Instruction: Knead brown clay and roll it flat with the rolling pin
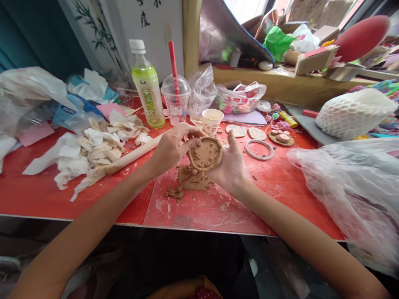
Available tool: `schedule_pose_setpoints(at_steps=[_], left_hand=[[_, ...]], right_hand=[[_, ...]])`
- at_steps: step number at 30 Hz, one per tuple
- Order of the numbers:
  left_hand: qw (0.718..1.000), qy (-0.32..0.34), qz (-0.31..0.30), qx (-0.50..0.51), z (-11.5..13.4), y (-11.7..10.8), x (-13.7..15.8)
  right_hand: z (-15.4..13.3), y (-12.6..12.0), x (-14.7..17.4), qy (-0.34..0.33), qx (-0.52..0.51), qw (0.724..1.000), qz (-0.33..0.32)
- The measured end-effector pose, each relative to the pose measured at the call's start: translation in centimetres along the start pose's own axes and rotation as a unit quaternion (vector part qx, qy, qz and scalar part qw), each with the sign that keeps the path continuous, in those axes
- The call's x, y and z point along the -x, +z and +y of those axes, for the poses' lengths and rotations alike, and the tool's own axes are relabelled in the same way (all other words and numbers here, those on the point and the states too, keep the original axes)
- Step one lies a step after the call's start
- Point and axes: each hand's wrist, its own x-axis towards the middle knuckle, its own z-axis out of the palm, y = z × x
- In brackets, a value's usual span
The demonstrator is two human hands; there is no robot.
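Note:
A round brown clay disc [205, 154] with a raised rim and small clay bits dotted inside is held up, tilted toward me, above the table. My left hand [174, 145] grips its left edge, thumb on the near face. From the right, my right hand [229, 166] cradles the disc against palm and fingers, thumb pointing up; the fingers behind it are hidden. Below lies a flattened brown clay piece [195, 180], with clay crumbs [175, 193] beside it on a clear sheet [205, 214]. A pale ring [259, 157] lies right of my right hand.
Crumpled tissues [90, 151] and a rolling pin [134, 155] lie left. Behind stand a drink bottle [147, 89], a plastic cup with a red straw [176, 97] and a paper cup [212, 121]. Pale clay discs [236, 131] lie beyond; a plastic bag [352, 178] covers the right side.

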Motion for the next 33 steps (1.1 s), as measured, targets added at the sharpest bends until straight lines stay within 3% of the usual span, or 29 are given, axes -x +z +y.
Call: schedule_pose_setpoints(at_steps=[4, 11, 17, 23, 29, 33], left_hand=[[1.0, -0.02, -0.02, -0.008, -0.08, 0.14, 0.21], [0.998, 0.025, -0.052, -0.028, -0.7, 0.36, 0.48], [0.998, 0.009, -0.053, -0.03, -0.58, 0.36, 0.5], [0.993, 0.071, -0.075, -0.047, -0.42, 0.16, 0.15], [0.991, 0.061, -0.111, -0.047, -0.31, -0.16, 0.03], [0.986, 0.093, -0.113, -0.074, -0.59, 0.09, 0.1]], right_hand=[[0.14, 0.05, 0.0, 0.013, -0.003, 1.0, 0.017], [0.15, -0.08, -0.16, 0.009, -0.001, 1.0, 0.006], [0.2, -0.16, -0.21, 0.01, -0.001, 1.0, 0.014], [0.09, 0.0, -0.14, 0.017, -0.019, 0.999, 0.019], [-0.17, -0.06, -0.18, 0.015, -0.037, 0.999, 0.017], [-0.18, -0.18, -0.29, 0.023, -0.049, 0.998, 0.009]])
